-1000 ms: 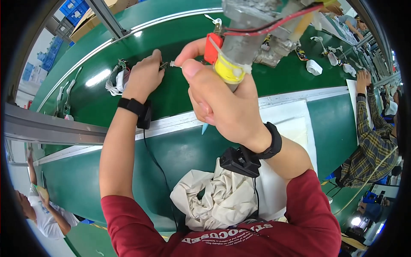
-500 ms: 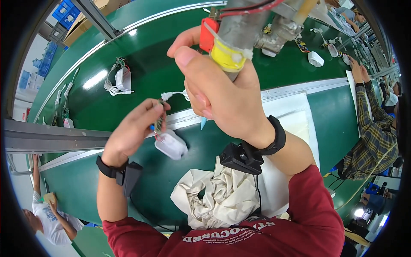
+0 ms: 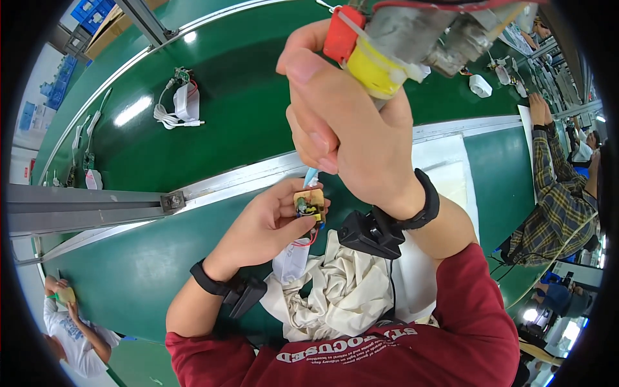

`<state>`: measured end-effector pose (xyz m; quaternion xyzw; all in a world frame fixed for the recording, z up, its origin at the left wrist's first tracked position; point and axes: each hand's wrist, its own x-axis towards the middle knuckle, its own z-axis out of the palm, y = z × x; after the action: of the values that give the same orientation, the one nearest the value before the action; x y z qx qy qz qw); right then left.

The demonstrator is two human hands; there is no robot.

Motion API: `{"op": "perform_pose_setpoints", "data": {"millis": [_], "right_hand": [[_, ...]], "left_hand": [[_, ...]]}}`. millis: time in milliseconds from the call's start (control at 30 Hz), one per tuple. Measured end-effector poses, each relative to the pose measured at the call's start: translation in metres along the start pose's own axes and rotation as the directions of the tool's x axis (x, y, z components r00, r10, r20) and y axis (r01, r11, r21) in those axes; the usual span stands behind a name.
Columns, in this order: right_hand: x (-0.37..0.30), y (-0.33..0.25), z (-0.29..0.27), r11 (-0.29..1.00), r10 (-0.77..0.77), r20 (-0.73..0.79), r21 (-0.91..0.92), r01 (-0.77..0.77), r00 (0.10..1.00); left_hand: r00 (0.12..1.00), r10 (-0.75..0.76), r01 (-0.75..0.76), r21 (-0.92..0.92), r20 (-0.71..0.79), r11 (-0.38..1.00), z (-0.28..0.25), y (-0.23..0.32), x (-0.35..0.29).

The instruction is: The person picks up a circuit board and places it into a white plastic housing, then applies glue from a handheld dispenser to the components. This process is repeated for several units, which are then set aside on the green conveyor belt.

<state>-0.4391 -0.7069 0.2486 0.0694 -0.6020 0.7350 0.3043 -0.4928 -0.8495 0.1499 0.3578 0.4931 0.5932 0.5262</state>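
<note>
My left hand (image 3: 264,226) holds a small circuit board (image 3: 309,205) with yellow and green parts and red wires, close above a white plastic housing (image 3: 291,261) by my chest. My right hand (image 3: 348,122) is raised near the camera and grips a hanging power screwdriver (image 3: 400,39) with a yellow collar and a red part; its tip (image 3: 311,175) points down just above the board. Both wrists wear black bands.
A green conveyor belt (image 3: 258,97) carries a white adapter with coiled cable (image 3: 184,106) at upper left and more white parts (image 3: 480,85) at upper right. A cream cloth (image 3: 342,290) lies in front of me. A co-worker in a plaid shirt (image 3: 554,193) sits on the right, another person (image 3: 71,322) at lower left.
My left hand pulled back from the belt toward my chest, bringing the board and white housing under the screwdriver. My right hand with the tool has come closer to the camera.
</note>
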Motion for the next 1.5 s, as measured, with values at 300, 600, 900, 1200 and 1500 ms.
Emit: {"op": "perform_pose_setpoints", "data": {"millis": [300, 600, 900, 1200, 1500], "right_hand": [[-0.008, 0.005, 0.014, 0.998, 0.055, 0.041, 0.022, -0.056, 0.998], [-0.010, 0.006, 0.017, 0.995, 0.091, 0.029, 0.039, -0.092, 0.995], [-0.008, 0.009, 0.023, 0.993, 0.103, 0.031, 0.060, -0.104, 0.994], [-0.007, 0.018, 0.029, 0.993, 0.081, 0.092, 0.076, -0.089, 0.992], [-0.004, 0.018, 0.036, 1.000, 0.019, 0.145, -0.006, -0.018, 0.989]], "left_hand": [[0.999, -0.048, 0.047, -0.143, -0.004, 0.989, -0.010, 0.014, -0.011], [0.999, -0.046, 0.048, -0.133, 0.014, 0.990, -0.011, 0.021, -0.015], [0.999, -0.032, 0.035, -0.134, 0.022, 0.990, -0.017, 0.022, -0.020], [0.994, -0.102, 0.105, -0.237, 0.025, 0.966, -0.027, 0.020, -0.028], [0.998, -0.065, 0.064, -0.197, 0.000, 0.978, -0.027, 0.021, -0.034]]}}
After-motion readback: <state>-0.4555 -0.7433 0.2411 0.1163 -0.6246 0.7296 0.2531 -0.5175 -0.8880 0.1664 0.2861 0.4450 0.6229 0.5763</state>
